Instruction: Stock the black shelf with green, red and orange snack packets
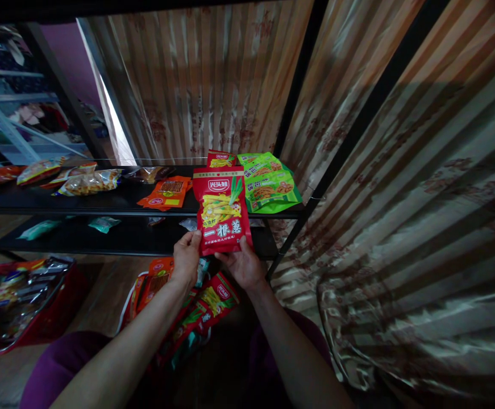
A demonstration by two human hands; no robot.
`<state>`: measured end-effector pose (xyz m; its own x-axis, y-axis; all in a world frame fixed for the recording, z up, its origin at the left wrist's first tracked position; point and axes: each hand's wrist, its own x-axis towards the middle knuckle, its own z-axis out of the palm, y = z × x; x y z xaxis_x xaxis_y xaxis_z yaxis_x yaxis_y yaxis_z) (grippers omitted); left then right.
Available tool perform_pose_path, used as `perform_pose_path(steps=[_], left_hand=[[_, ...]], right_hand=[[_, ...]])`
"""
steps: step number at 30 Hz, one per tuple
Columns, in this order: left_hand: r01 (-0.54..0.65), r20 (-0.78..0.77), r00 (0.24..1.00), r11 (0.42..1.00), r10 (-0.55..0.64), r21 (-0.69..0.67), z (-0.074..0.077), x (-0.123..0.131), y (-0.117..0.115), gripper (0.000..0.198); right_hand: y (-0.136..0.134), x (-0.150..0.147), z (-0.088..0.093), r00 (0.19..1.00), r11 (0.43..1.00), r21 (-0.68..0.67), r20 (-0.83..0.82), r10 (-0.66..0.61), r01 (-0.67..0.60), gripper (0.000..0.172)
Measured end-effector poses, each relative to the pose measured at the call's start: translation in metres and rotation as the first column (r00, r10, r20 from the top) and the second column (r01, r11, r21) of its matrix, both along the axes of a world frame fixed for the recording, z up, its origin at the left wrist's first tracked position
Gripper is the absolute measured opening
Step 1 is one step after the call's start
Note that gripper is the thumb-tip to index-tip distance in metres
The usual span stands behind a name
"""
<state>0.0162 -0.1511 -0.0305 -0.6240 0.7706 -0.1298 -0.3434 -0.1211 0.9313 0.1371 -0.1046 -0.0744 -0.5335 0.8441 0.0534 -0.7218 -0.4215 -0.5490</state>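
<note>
Both my hands hold one red snack packet (221,209) upright by its bottom edge, just in front of the black shelf (102,202). My left hand (186,257) pinches the lower left corner. My right hand (242,266) grips the lower right corner from below. Behind the packet another red packet (220,159) and a stack of green packets (268,183) lie on the shelf's right end. An orange packet (166,193) lies just left of the held one.
More snack bags (86,180) lie along the shelf's left part. A lower shelf (115,236) holds a few small packets. A red basket (21,301) of snacks sits on the floor at left. Loose packets (196,309) lie under my arms. A curtain (400,199) hangs at right.
</note>
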Motion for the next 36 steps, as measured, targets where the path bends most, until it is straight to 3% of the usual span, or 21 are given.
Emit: perform_pose_path(steps=[8, 15, 19, 25, 29, 36], left_hand=[[0.007, -0.112, 0.994, 1.000, -0.009, -0.011, -0.006, -0.008, -0.001, 0.034], [0.010, -0.138, 0.990, 0.999, -0.014, -0.032, -0.016, -0.019, -0.006, 0.040], [-0.023, -0.179, 0.984, 1.000, 0.020, -0.016, -0.008, -0.032, 0.003, 0.040], [-0.026, -0.221, 0.975, 1.000, 0.024, -0.003, 0.013, -0.043, 0.021, 0.038], [-0.028, -0.220, 0.975, 1.000, 0.029, 0.007, 0.018, -0.044, 0.032, 0.037], [-0.035, -0.223, 0.974, 0.999, 0.040, 0.023, 0.012, -0.047, 0.050, 0.033]], right_hand=[[-0.005, 0.003, -0.001, 0.996, 0.995, 0.078, 0.067, -0.062, 0.056, 0.019], [-0.003, 0.001, -0.004, 0.997, 0.994, 0.109, 0.081, -0.004, -0.005, 0.016], [0.009, -0.010, 0.011, 0.993, 0.991, 0.121, 0.109, 0.041, -0.054, 0.018], [0.030, -0.023, 0.032, 0.992, 0.991, 0.134, 0.123, -0.029, 0.012, 0.018], [0.041, -0.024, 0.029, 0.990, 0.990, 0.124, 0.111, -0.086, 0.072, 0.019], [0.051, -0.020, 0.017, 0.964, 0.977, 0.180, 0.221, -0.149, 0.109, 0.022]])
